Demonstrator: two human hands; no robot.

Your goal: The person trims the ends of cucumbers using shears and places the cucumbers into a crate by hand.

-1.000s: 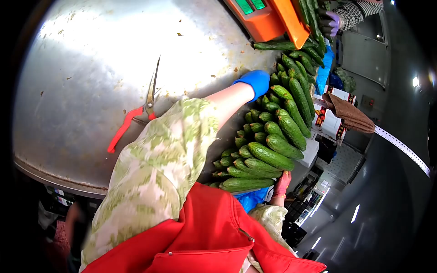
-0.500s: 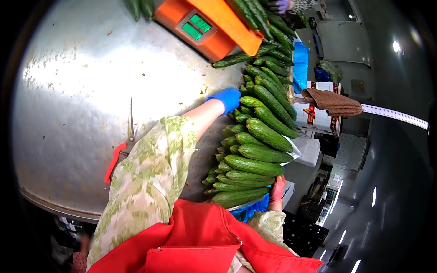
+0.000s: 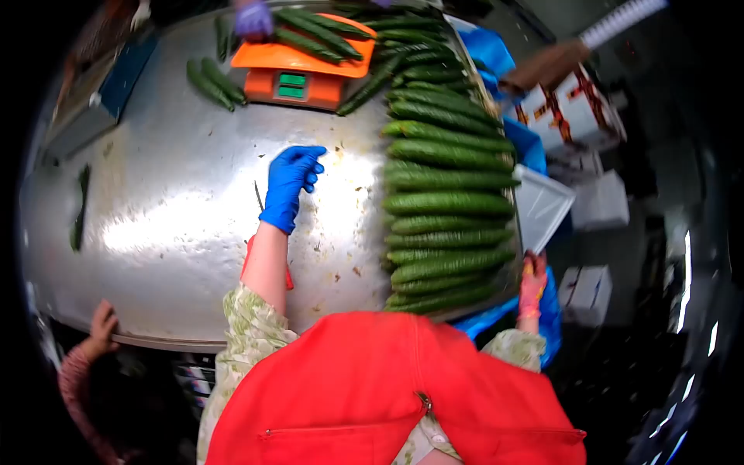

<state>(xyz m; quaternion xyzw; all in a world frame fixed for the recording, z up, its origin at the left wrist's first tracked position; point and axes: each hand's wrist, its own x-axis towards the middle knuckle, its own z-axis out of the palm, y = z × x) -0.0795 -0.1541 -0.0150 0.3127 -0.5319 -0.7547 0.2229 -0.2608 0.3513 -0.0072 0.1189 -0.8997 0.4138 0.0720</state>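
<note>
My left hand [image 3: 291, 182], in a blue glove, is over the metal table [image 3: 186, 287] with its fingers partly bent and apart, holding nothing. Under that forearm lie red-handled scissors [image 3: 290, 279], mostly hidden. To the right, cucumbers [image 3: 449, 204] lie side by side in a long row along the table edge. My right hand [image 3: 532, 285], in a pink glove, grips the near corner of a white plastic tray [image 3: 540, 208] beside the row. An orange scale [image 3: 294, 87] with green displays stands at the back, several cucumbers [image 3: 318, 35] on its pan.
A co-worker's purple-gloved hand [image 3: 253, 19] is at the scale. Loose cucumbers [image 3: 213, 81] lie left of it, and a single cucumber [image 3: 80, 208] farther left. Another person's hand [image 3: 101, 329] touches the near left edge. White boxes [image 3: 585, 291] stand right of the table.
My left hand has left the cucumbers and moved left over the table. A white tray now shows in my right hand, which was beside the nearest cucumbers. The view has turned.
</note>
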